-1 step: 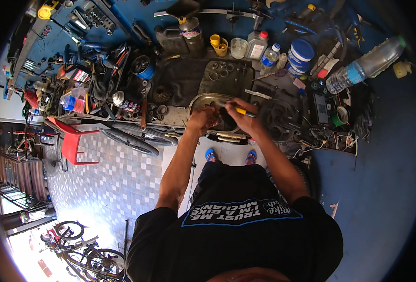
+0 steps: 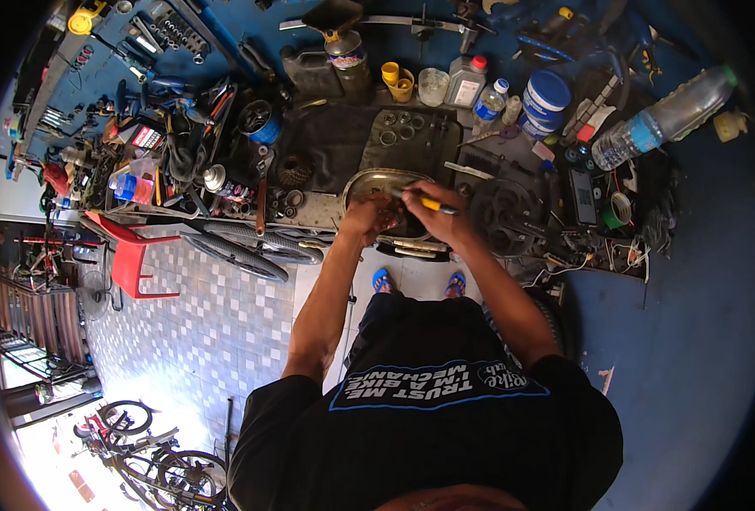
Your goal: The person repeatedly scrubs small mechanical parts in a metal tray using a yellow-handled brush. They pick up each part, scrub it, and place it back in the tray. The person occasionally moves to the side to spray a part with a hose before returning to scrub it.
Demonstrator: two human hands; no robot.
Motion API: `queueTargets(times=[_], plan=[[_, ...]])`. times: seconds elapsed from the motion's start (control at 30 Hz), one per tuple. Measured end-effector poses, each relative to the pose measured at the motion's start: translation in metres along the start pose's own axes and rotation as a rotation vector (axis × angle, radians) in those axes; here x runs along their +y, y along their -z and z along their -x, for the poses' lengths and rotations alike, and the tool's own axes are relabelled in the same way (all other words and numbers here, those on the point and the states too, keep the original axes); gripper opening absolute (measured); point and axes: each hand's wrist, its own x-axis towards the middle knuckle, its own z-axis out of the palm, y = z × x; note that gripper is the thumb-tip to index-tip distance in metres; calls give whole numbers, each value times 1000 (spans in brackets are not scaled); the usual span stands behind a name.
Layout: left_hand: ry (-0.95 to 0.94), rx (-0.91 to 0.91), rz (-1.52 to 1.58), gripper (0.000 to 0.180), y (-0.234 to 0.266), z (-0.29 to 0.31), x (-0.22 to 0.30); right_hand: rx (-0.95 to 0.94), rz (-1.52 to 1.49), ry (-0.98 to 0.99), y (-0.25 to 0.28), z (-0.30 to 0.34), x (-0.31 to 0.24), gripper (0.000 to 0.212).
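Observation:
Both of my hands are over an oval metal pan [image 2: 362,177] at the front edge of the workbench. My right hand [image 2: 440,223] is closed around a slim tool with a yellow and black handle [image 2: 434,205]. Its working end points left toward my other hand, and its tip is too hidden to name. Over the pan's left side, my left hand [image 2: 367,215] is closed, fingers curled around something small and dark that I cannot make out. Beyond the pan, a dark flat board [image 2: 424,153] carries several metal rings [image 2: 406,133].
Right of the pan lies a bicycle crankset [image 2: 504,217]. A toothed cassette [image 2: 294,173] and a spray can [image 2: 217,180] stand to the left. Bottles, a white and blue tub [image 2: 545,102] and a blue can [image 2: 260,126] line the back. A red chair [image 2: 135,255] is at left.
My right hand has shifted slightly left and up with the yellow-handled tool, whose handle now lies flatter. My left hand stays nearly where it was.

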Motion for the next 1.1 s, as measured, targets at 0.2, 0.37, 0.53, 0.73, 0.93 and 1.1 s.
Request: queueTargets(times=[0.2, 0.37, 0.53, 0.73, 0.93, 1.1], plan=[[-53, -61, -23, 13, 6, -1, 9, -26, 91, -15, -2, -11, 25, 24], [-61, -98, 25, 15, 13, 0, 14, 33, -15, 46, -24, -8, -1, 24], [-51, -81, -60, 17, 16, 5, 22, 71, 54, -4, -29, -1, -12, 28], [-68, -142, -260, 19, 11, 12, 34, 267, 237, 152, -30, 12, 32, 25], [-327, -149, -640, 22, 8, 3, 36, 1, 831, 277, -6, 21, 37, 44], [-809, -71, -1161, 25, -22, 21, 71, -110, 1025, 268, 13, 30, 43, 51]])
